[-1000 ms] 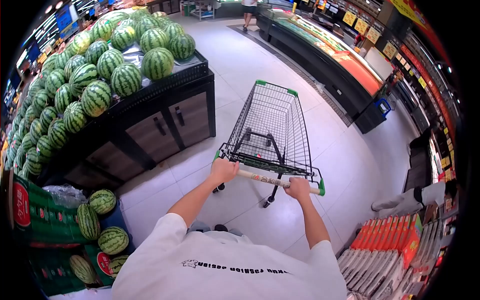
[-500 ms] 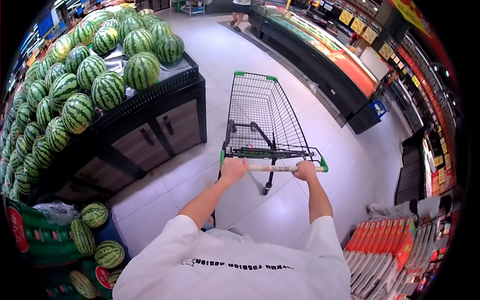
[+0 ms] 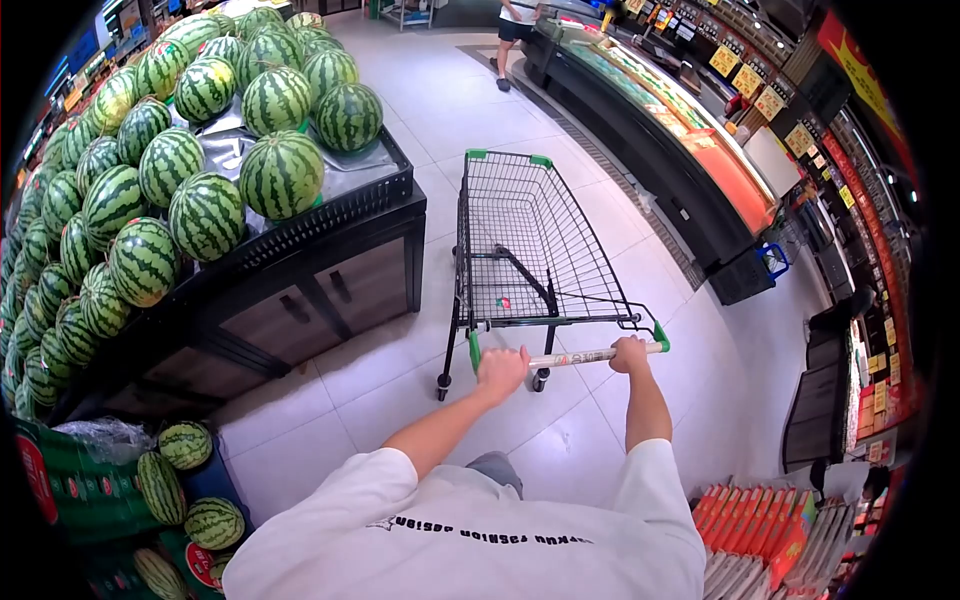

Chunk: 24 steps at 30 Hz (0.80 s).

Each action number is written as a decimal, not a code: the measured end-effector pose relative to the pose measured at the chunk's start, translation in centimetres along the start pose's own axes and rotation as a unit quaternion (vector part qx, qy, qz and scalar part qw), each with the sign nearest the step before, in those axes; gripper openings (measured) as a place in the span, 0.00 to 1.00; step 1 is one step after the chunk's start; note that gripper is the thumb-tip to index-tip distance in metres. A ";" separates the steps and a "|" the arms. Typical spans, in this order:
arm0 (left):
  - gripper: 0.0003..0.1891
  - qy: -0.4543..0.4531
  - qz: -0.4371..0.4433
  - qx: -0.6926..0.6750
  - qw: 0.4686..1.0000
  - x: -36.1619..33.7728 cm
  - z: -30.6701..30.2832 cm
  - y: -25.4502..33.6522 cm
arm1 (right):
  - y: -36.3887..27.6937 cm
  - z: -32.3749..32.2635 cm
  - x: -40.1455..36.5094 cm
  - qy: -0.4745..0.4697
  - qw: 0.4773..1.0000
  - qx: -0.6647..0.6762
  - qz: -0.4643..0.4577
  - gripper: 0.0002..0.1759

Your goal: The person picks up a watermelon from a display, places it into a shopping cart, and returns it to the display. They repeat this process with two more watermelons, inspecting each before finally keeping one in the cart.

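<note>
A wire shopping cart (image 3: 535, 240) with green corner caps stands in front of me, its basket holding nothing but a small red and green mark on the mesh. My left hand (image 3: 503, 374) is wrapped round the left end of the pale handlebar (image 3: 575, 357). Near the bar's right end, my right hand (image 3: 629, 354) grips it too. Both arms reach forward, and the handle slants slightly, higher on the right.
Left of the cart rises a dark stand (image 3: 330, 290) heaped with watermelons (image 3: 280, 175). A chilled display case (image 3: 660, 140) runs along the right, a blue basket (image 3: 773, 261) at its end. One person (image 3: 515, 35) stands at the back. Red boxes (image 3: 750, 520) are stacked at lower right.
The handlebar has tilted and swung right and nearer to me, with both hands still on it. The watermelon stand looks closer. More of the person at the back shows.
</note>
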<state>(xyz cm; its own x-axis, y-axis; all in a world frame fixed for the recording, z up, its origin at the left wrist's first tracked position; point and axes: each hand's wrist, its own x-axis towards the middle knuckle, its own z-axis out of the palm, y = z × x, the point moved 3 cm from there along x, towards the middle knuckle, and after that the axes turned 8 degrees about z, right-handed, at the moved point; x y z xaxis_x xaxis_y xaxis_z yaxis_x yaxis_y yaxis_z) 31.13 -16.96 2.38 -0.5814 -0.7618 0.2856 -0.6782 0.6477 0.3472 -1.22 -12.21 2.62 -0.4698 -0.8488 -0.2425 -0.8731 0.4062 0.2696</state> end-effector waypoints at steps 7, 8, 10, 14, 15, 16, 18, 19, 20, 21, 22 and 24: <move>0.28 0.005 -0.040 0.008 0.999 7.6 2.0 -1.5 | 0.0 -3.0 9.3 -0.024 0.999 -0.028 -0.017 0.11; 0.28 0.000 -0.047 0.013 0.999 9.0 2.5 -1.7 | 0.3 -3.2 11.0 -0.021 0.999 -0.037 -0.018 0.12; 0.28 0.000 -0.057 0.036 0.998 11.4 3.3 -2.5 | 0.1 -4.2 14.7 -0.018 0.998 -0.040 -0.035 0.12; 0.28 0.016 -0.078 0.072 0.994 17.1 4.1 -3.7 | -0.6 -6.0 20.9 -0.004 0.997 -0.051 -0.049 0.13; 0.28 0.013 -0.091 0.076 0.993 17.8 4.1 -4.2 | -0.9 -6.1 22.2 0.010 0.996 -0.061 -0.066 0.13; 0.28 0.012 -0.103 0.083 0.991 18.7 3.9 -4.7 | -1.3 -6.9 23.2 0.003 0.996 -0.050 -0.073 0.13; 0.28 0.008 -0.128 0.094 0.987 20.1 3.6 -5.8 | -2.2 -7.8 24.7 -0.002 0.995 -0.030 -0.090 0.14; 0.28 0.012 -0.134 0.099 0.986 20.6 3.6 -6.5 | -2.6 -8.3 25.4 0.001 0.995 -0.022 -0.101 0.15; 0.29 0.015 -0.141 0.103 0.985 21.1 3.6 -7.2 | -3.0 -8.7 26.0 0.003 0.994 -0.023 -0.105 0.15; 0.29 0.018 -0.146 0.107 0.983 21.7 3.6 -7.9 | -3.4 -9.3 26.4 -0.001 0.993 -0.003 -0.116 0.15; 0.29 0.019 -0.146 0.121 0.982 22.2 3.4 -8.4 | -3.8 -9.4 27.1 0.000 0.993 0.009 -0.121 0.14; 0.27 0.038 -0.133 0.154 0.978 23.0 3.2 -9.2 | -4.4 -10.0 28.3 0.003 0.991 0.026 -0.132 0.13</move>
<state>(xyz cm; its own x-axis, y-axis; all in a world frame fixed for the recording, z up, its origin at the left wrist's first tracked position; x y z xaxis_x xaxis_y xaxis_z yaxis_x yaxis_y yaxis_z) 22.59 -40.39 2.89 -0.3383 -0.8950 0.2907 -0.9112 0.3888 0.1366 -9.32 -41.39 3.90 -0.2228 -0.9297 -0.2932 -0.9712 0.1857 0.1493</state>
